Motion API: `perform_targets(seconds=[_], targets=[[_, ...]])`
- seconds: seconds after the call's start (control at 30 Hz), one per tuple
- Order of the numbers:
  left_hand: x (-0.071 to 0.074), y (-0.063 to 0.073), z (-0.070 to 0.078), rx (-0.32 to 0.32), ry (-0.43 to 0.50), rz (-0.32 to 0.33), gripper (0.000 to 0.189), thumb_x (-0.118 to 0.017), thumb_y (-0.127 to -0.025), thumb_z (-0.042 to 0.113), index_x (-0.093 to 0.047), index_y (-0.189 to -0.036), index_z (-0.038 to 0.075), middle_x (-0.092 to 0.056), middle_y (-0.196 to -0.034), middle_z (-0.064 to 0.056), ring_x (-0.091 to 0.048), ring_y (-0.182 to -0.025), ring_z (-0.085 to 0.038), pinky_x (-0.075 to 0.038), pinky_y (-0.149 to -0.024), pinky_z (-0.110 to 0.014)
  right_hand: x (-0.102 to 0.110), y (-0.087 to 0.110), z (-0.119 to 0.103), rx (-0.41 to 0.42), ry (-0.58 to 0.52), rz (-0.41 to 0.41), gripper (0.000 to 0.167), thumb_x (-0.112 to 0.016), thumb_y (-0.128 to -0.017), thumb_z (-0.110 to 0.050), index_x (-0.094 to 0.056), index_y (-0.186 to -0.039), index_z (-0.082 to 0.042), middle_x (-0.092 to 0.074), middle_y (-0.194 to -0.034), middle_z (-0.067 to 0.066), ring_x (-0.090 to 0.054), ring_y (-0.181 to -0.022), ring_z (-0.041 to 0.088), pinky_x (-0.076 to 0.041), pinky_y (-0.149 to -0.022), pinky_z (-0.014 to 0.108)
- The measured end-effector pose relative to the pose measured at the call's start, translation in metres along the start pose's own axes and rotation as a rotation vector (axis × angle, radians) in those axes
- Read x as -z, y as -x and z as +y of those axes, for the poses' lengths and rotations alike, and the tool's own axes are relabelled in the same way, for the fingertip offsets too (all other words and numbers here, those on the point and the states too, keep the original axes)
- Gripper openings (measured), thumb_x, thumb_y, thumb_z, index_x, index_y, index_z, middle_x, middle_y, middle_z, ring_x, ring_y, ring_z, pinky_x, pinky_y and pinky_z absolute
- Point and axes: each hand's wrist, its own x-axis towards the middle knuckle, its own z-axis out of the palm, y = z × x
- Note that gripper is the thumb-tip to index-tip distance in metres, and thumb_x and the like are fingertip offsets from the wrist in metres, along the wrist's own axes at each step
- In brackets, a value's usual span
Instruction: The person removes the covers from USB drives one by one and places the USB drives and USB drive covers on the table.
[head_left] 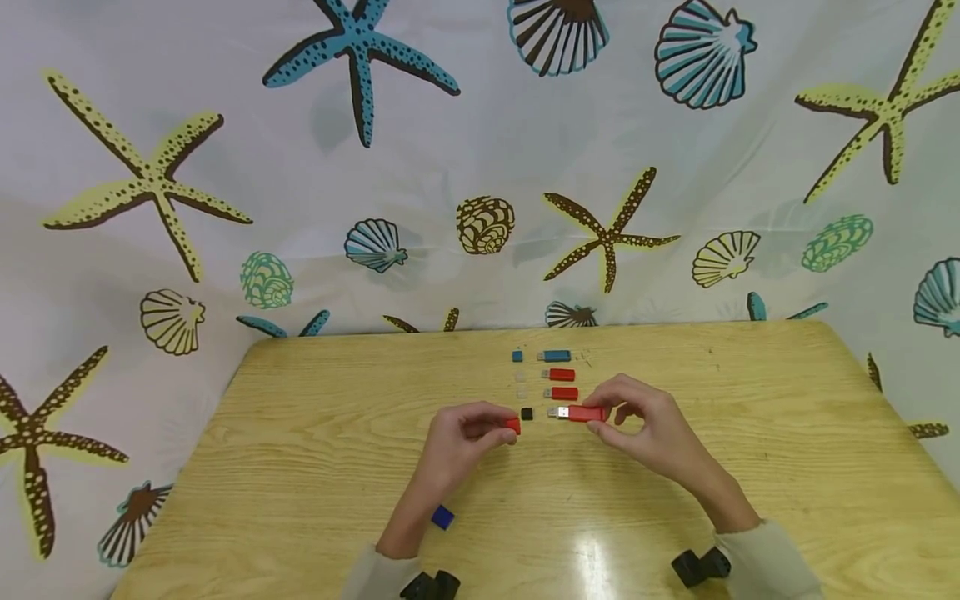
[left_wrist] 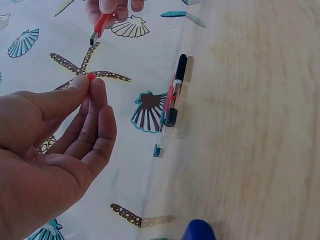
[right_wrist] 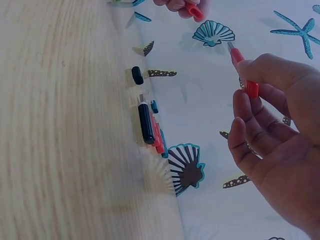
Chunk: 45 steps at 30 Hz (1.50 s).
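Observation:
My left hand [head_left: 501, 428] pinches a small red cap [head_left: 513, 425] between thumb and fingertip; the left wrist view shows the same cap [left_wrist: 91, 77] at the fingertips [left_wrist: 82, 85]. My right hand [head_left: 606, 417] holds a red USB stick [head_left: 583, 413] by its body, bare metal plug pointing left toward the cap, a short gap between them. In the right wrist view that stick [right_wrist: 240, 60] is pinched by the right hand [right_wrist: 251, 86]. Both hands hover just above the wooden table [head_left: 300, 467].
A black cap [head_left: 527, 413] lies between the hands. Behind it sit two red sticks [head_left: 562, 393] and a blue stick [head_left: 556, 356], with small caps to their left. A black stick [right_wrist: 146, 122] shows in the right wrist view. A blue cap [head_left: 442, 517] lies near my left forearm.

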Motion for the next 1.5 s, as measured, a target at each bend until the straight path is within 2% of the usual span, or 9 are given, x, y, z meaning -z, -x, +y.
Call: perform_targets(seconds=[0.1,0.27,0.5,0.73,1.03,1.23,1.5], targets=[[-0.002,0.0,-0.002,0.013,-0.007,0.007,0.019,-0.075,-0.093,0.006,-0.077,-0.111,0.0,-0.076,-0.099,-0.015,-0.076,-0.087,-0.027,-0.06,-0.079,-0.048,-0.003,0.0,0.003,-0.015,-0.002,-0.003,0.022,-0.081,-0.088,-0.003,-0.076,-0.107,-0.014,-0.071,-0.103,0.001,-0.065,-0.087,0.018,-0.057,-0.068,0.032],[-0.006,0.0,-0.003,0.018,-0.035,0.017,0.018,-0.076,-0.093,0.008,-0.077,-0.11,0.001,-0.076,-0.101,-0.013,-0.075,-0.088,-0.026,-0.061,-0.079,-0.038,-0.007,0.001,0.007,-0.049,0.006,-0.003,0.019,-0.08,-0.09,-0.005,-0.076,-0.106,-0.015,-0.07,-0.102,-0.002,-0.064,-0.086,0.016,-0.057,-0.068,0.03],[-0.009,-0.005,-0.008,0.016,-0.149,0.001,0.015,-0.078,-0.093,0.014,-0.08,-0.106,0.006,-0.077,-0.099,-0.006,-0.072,-0.084,-0.017,-0.059,-0.075,-0.028,-0.013,0.005,0.013,-0.102,0.042,0.0,0.02,-0.08,-0.09,-0.004,-0.077,-0.106,-0.015,-0.071,-0.103,-0.004,-0.063,-0.081,0.012,-0.057,-0.065,0.029],[-0.011,-0.011,-0.011,0.022,-0.251,-0.004,0.012,-0.078,-0.092,0.012,-0.081,-0.103,0.007,-0.077,-0.098,-0.004,-0.071,-0.083,-0.015,-0.058,-0.074,-0.027,-0.019,0.008,0.021,-0.149,0.076,-0.01,0.018,-0.081,-0.088,-0.005,-0.078,-0.103,-0.014,-0.07,-0.098,-0.004,-0.063,-0.08,0.012,-0.056,-0.064,0.029],[-0.016,-0.019,-0.015,0.047,-0.334,-0.053,0.013,-0.078,-0.093,0.013,-0.082,-0.103,0.006,-0.078,-0.099,-0.004,-0.071,-0.086,-0.014,-0.058,-0.076,-0.028,-0.025,0.01,0.028,-0.278,0.047,-0.069,0.016,-0.08,-0.09,-0.007,-0.077,-0.105,-0.012,-0.07,-0.099,0.0,-0.064,-0.083,0.016,-0.055,-0.071,0.027],[-0.02,-0.023,-0.017,0.081,-0.4,-0.066,0.011,-0.081,-0.09,0.014,-0.082,-0.099,0.007,-0.077,-0.098,-0.003,-0.068,-0.088,-0.015,-0.056,-0.077,-0.032,-0.027,0.009,0.032,-0.321,0.065,-0.089,0.017,-0.08,-0.089,-0.006,-0.077,-0.105,-0.01,-0.071,-0.099,0.0,-0.065,-0.082,0.015,-0.054,-0.071,0.027],[-0.024,-0.027,-0.02,0.113,-0.495,-0.089,0.008,-0.081,-0.09,0.014,-0.082,-0.096,0.009,-0.075,-0.093,0.001,-0.064,-0.08,-0.009,-0.054,-0.07,-0.028,-0.028,0.007,0.034,-0.347,0.077,-0.087,0.015,-0.082,-0.088,-0.007,-0.078,-0.102,-0.008,-0.071,-0.095,0.001,-0.063,-0.077,0.014,-0.053,-0.067,0.026]])
